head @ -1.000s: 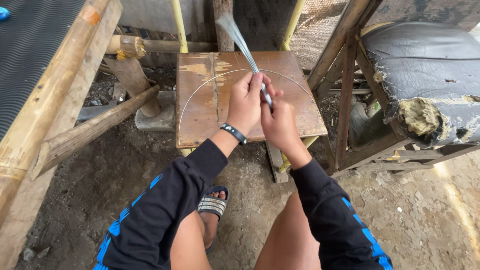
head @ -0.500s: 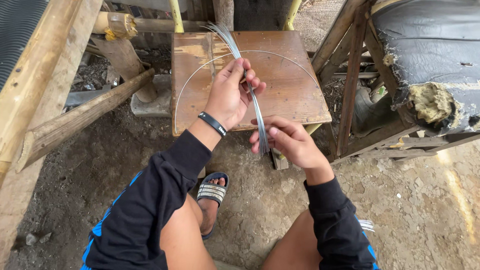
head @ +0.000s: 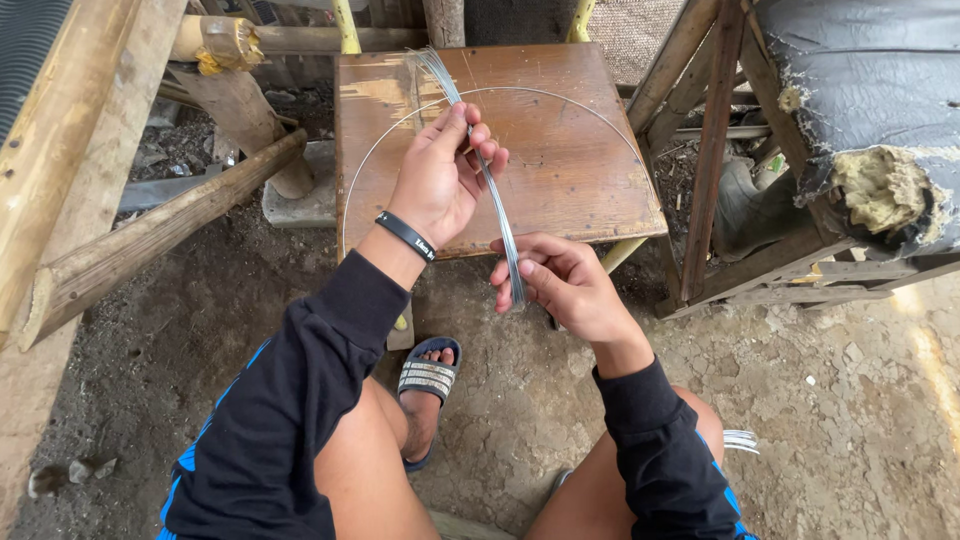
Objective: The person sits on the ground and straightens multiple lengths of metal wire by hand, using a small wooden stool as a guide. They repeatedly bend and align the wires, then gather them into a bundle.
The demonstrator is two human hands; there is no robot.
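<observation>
Both hands' fingers pinch wire strands above a wooden stool.

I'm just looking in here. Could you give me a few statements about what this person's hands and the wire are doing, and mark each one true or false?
1. Both hands grip the bundle of thin wires. True: the left hand holds it higher up, the right hand near its lower end.
2. The left wrist is bare. False: it wears a black wristband.
3. A single wire loop arcs over the square wooden board. True.
4. The person is barefoot. False: a sandal is on the foot in view.
5. The right hand rests flat on the board. False: it is held in front of the board, pinching the wires.
</observation>
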